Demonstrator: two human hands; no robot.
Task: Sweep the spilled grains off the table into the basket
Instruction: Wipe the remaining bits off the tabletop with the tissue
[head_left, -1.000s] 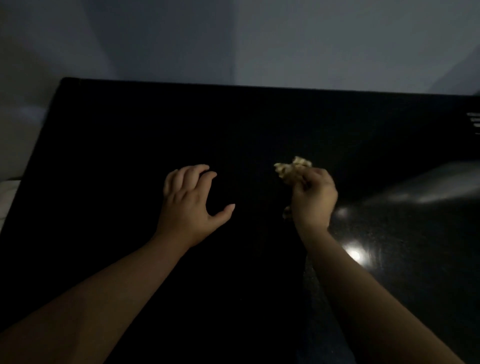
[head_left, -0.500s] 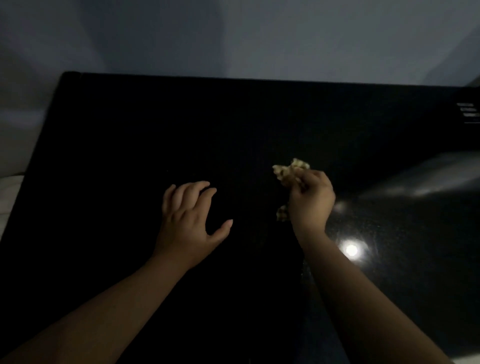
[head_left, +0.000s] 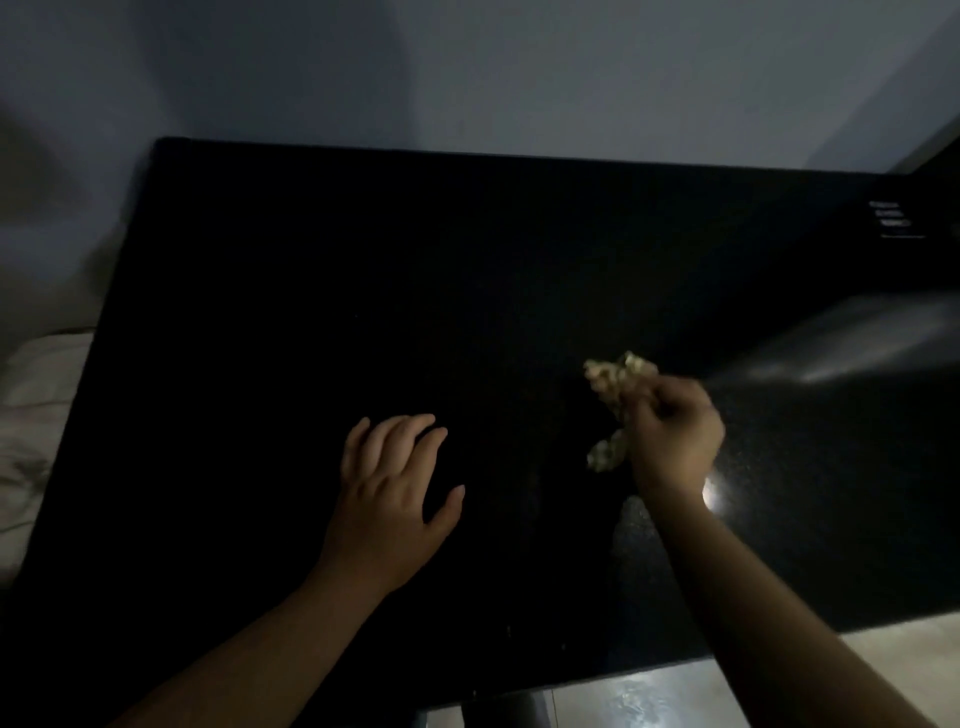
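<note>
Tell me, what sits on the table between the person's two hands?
In the head view, only bare black tabletop lies between the left hand and the right hand, which grips a pale crumpled wad.

Left hand (head_left: 395, 499) spread, right hand (head_left: 672, 431) — clenched

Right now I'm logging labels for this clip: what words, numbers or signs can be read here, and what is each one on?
White print near the far right edge of the black table: a few short lines above a thin rule, too blurred to read.
Pale crumpled wad gripped by the right hand: no text visible.
Nothing else in view bears writing.
</note>
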